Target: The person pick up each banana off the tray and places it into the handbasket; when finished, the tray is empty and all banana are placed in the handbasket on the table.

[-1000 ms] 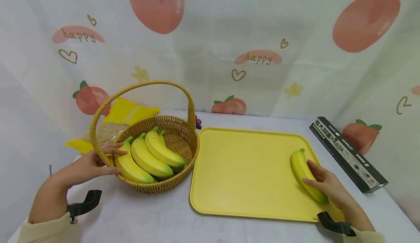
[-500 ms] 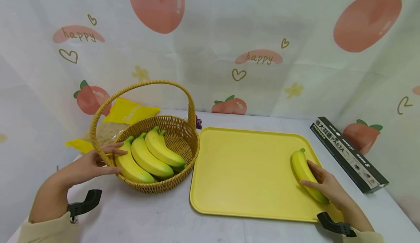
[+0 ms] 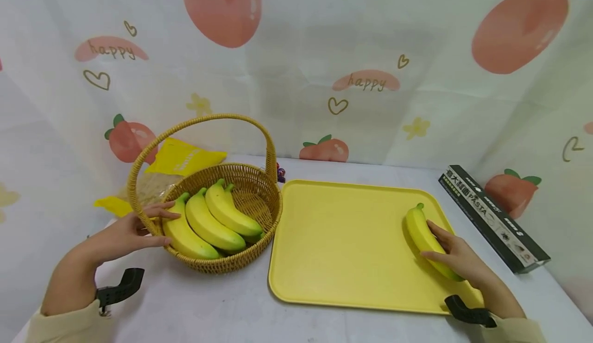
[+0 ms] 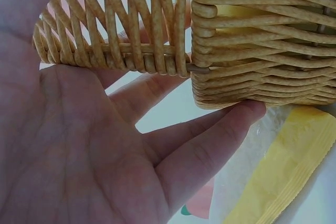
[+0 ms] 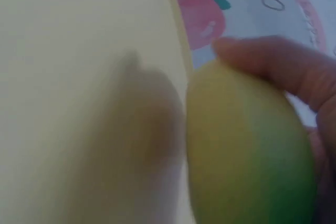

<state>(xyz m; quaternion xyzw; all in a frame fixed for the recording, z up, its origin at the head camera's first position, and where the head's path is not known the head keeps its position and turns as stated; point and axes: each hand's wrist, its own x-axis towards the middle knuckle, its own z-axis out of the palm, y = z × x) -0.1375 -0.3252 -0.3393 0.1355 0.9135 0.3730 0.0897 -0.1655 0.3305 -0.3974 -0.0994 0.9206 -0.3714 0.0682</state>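
A woven basket point(image 3: 222, 263) with a tall handle stands at the left and holds three yellow bananas point(image 3: 213, 224). My left hand point(image 3: 148, 227) grips the basket's near-left rim, with the thumb outside and a finger over the edge. The left wrist view shows the hand point(image 4: 79, 145) against the basket's weave point(image 4: 262, 51). A yellow tray point(image 3: 343, 240) lies to the right of the basket. My right hand point(image 3: 440, 242) holds a single banana point(image 3: 419, 229) at the tray's right side. In the right wrist view the banana point(image 5: 241, 145) fills the view, with a finger point(image 5: 273, 61) curled over it.
A dark pasta box point(image 3: 491, 217) lies on the table right of the tray. A yellow and clear bag point(image 3: 182, 157) lies behind the basket. A peach-print curtain hangs behind the white table. A strip of bare table runs along the front edge.
My right hand has shifted the single banana a little up and to the left at the tray's right side. The left hand and basket have stayed put.
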